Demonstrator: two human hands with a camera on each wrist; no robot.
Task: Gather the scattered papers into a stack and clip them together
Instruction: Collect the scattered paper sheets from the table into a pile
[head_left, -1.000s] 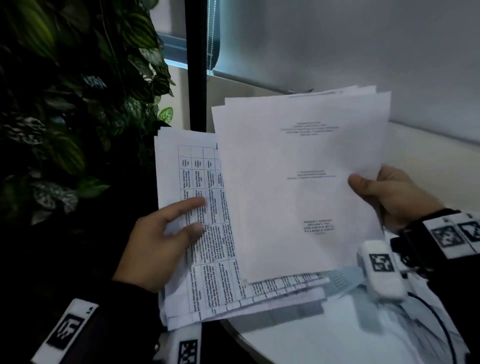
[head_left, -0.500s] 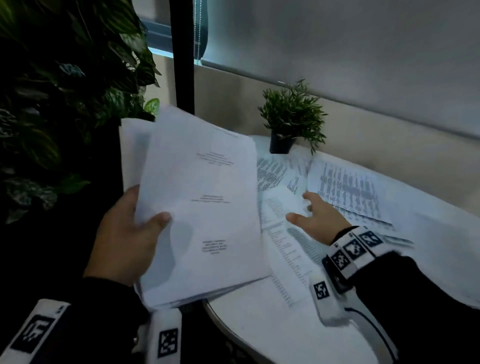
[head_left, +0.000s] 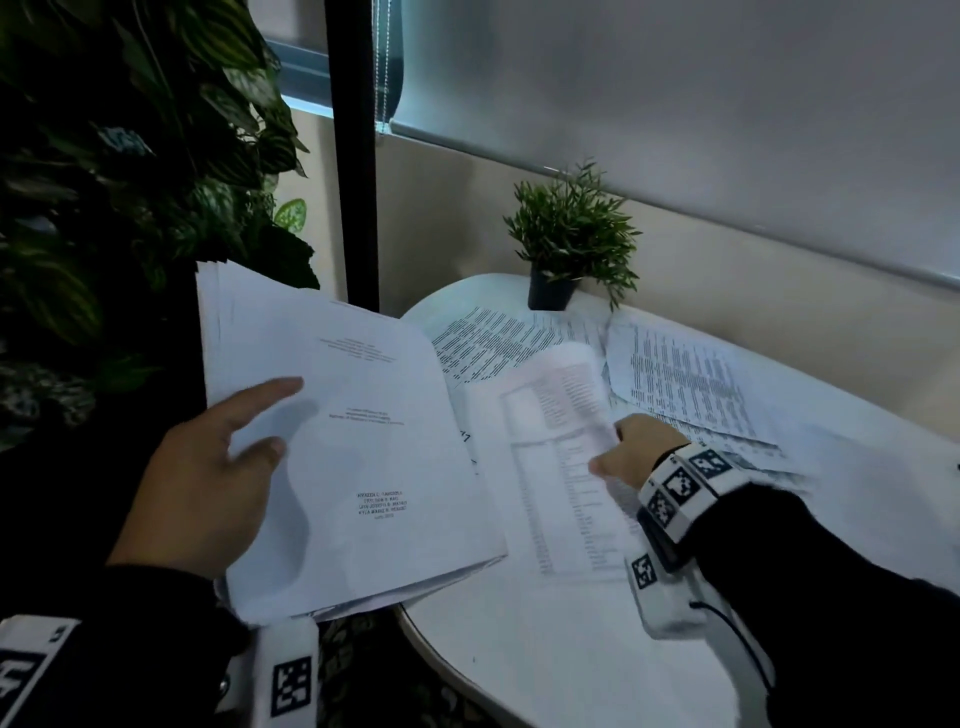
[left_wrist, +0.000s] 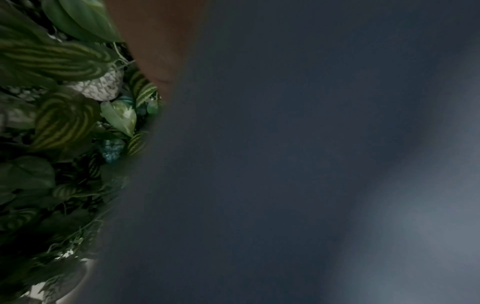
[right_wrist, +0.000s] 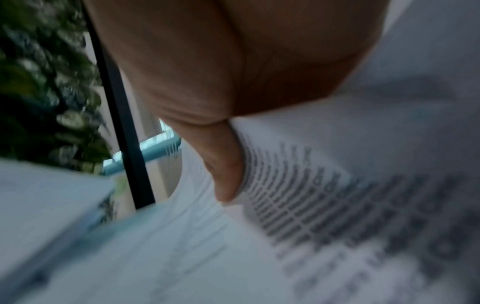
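White gathered stack sits at 9 o'clock, gripped by the left hand. Right hand pinches a curling printed sheet off the surface: gathering underway. Next, lay it onto the stack squarely.

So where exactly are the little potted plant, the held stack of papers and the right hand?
little potted plant (head_left: 551, 291), head view, on its dark pot.
stack of papers (head_left: 374, 447), head view, top sheet's middle.
right hand (head_left: 636, 452), head view, back of hand.
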